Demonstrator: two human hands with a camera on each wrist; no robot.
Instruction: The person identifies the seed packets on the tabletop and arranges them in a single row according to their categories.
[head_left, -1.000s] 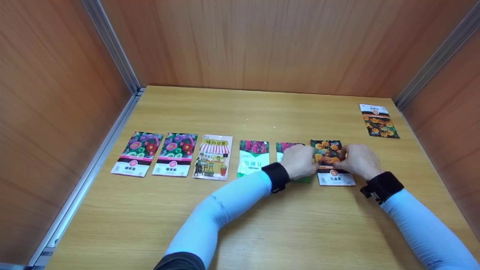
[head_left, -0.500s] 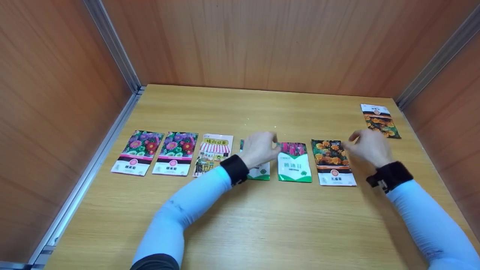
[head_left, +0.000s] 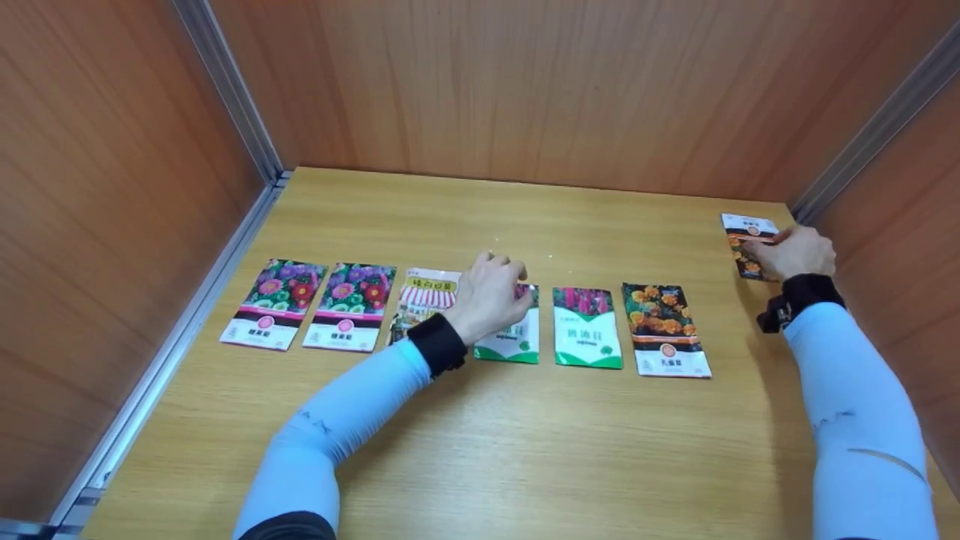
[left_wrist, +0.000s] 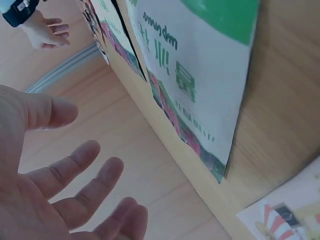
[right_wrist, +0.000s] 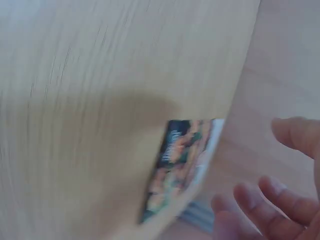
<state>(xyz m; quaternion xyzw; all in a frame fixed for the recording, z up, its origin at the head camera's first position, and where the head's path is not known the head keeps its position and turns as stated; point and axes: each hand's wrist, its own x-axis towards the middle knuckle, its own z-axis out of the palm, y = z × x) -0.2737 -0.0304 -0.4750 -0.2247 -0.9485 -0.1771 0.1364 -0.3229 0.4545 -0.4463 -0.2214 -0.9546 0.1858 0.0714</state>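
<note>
My left hand [head_left: 491,298], fingers spread and relaxed, hovers over a green-and-white seed packet [head_left: 514,345] and partly covers a striped-awning packet [head_left: 427,289] beside it. In the left wrist view, nothing lies between its fingers. At the far right, my right hand [head_left: 801,253] reaches over an orange-flower seed packet [head_left: 742,262] that lies with its white end away from me. The right wrist view, blurred, shows that hand's fingers parted and apart from the packet [right_wrist: 177,167]. A matching orange-flower packet [head_left: 665,330] lies in the row, its white end towards me.
The row also holds another green-and-white packet [head_left: 587,330] and two pink-and-purple flower packets [head_left: 273,304] at the left. Wooden panels [head_left: 525,90] wall the table [head_left: 555,450] at the back and sides. Small white specks lie behind the row.
My left hand has moved left from the right-hand green-and-white packet to the other one. My right hand has left the row's orange-flower packet and gone to the far-right one.
</note>
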